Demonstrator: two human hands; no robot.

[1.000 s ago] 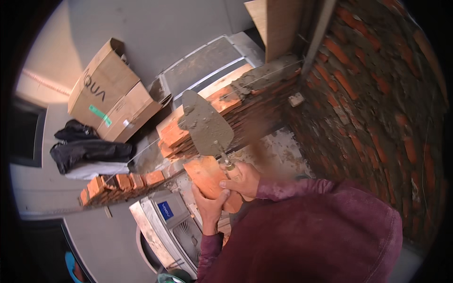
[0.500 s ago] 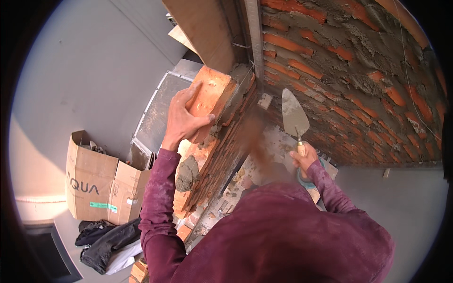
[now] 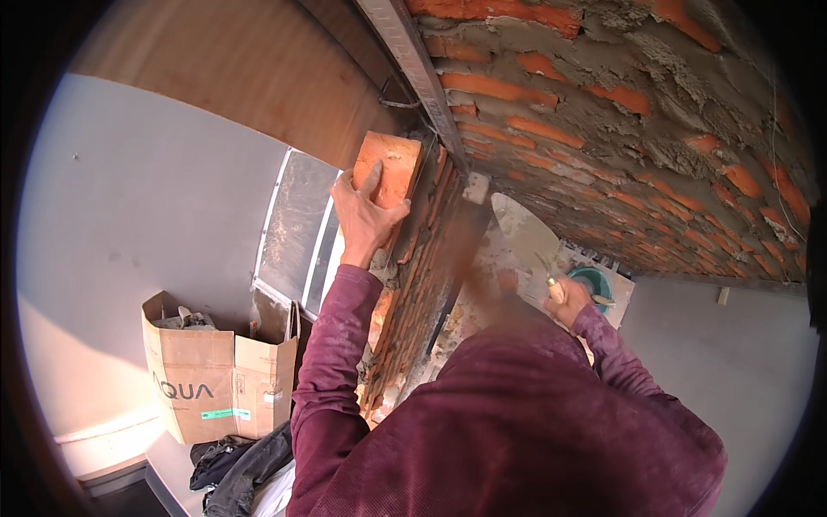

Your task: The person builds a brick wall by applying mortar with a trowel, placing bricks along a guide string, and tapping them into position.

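At the left is a smooth grey wall (image 3: 155,207). Near it stands an open tan cardboard box (image 3: 202,370) with a strip of green tape (image 3: 220,414) on its front. A heap of black and white cloth (image 3: 250,465) lies just on the near side of the box. A wide brown wooden board (image 3: 250,77) is at the far left.

Next comes the left hand (image 3: 366,220). Its fingers grasp a flat orange brick (image 3: 398,164), with the thumb on the right edge and one finger stretched over the top face. The brick is at the far end of a low red brick wall (image 3: 422,271), over its top. I cannot tell if it sits flat there. A grey metal post (image 3: 418,77) stands just past it.

To the right, a leaf-shaped metal trowel (image 3: 521,233) points away. The right hand (image 3: 568,302) has its fingers wrapped around the wooden handle (image 3: 556,289). A round green bucket (image 3: 593,280) is right beside that hand. Far right is a tall orange brick wall (image 3: 603,129) smeared with grey mortar.
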